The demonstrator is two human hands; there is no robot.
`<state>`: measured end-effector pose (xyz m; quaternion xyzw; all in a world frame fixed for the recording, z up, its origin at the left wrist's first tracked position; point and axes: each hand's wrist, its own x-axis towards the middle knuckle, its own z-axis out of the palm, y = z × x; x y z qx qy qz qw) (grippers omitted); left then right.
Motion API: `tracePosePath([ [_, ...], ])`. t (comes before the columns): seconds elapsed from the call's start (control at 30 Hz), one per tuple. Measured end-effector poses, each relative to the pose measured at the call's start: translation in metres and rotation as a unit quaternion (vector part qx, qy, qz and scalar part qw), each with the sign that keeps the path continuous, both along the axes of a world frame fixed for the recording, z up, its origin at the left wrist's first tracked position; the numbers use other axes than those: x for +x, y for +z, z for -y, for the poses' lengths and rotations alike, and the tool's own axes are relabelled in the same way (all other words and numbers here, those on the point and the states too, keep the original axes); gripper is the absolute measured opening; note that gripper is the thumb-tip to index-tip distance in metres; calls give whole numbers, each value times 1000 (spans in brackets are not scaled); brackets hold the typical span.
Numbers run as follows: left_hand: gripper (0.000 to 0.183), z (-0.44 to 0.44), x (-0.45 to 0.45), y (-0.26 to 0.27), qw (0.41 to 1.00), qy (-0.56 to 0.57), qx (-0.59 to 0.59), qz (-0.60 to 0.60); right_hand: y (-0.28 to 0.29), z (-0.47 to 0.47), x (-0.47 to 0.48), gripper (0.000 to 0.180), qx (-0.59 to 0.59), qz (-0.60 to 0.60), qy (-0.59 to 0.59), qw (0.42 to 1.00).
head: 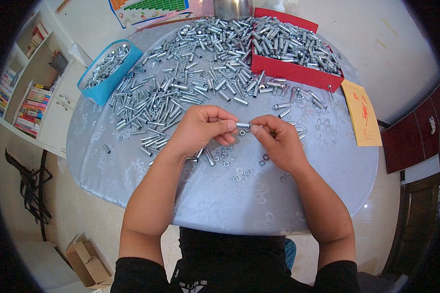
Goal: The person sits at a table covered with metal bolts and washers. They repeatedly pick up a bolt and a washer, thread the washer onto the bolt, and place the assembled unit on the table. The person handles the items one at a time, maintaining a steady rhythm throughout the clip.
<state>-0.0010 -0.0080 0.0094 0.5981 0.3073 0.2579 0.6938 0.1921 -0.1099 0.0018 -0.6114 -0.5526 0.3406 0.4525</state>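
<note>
My left hand pinches one end of a shiny metal sleeve between thumb and fingers. At the sleeve's other end are the thumb and forefinger of my right hand, gripping it; whatever is under those fingertips is hidden. Just below the sleeve a hex nut lies on the cloth. More hex nuts and washers are scattered nearer to me. Beyond my left hand spreads a large heap of loose metal sleeves and bolts.
A red box full of sleeve anchors stands at the back right, with a yellow booklet beside it. At the back left is a blue fabric bin holding metal parts. A metal pot stands behind the heap on the cloth-covered table.
</note>
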Motion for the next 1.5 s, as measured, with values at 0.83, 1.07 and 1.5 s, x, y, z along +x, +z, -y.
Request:
tracePosePath([
  [0.83, 21, -4, 2, -5, 998, 46, -35, 11, -16, -12, 12, 27, -14, -264, -61, 962],
  [1.07, 21, -4, 1, -6, 998, 46, -30, 10, -1, -8, 4, 25, -22, -238, -59, 969],
  [1.5, 20, 0, 3, -2, 999, 29, -28, 15, -10, -7, 3, 14, 26, -205, -29, 978],
])
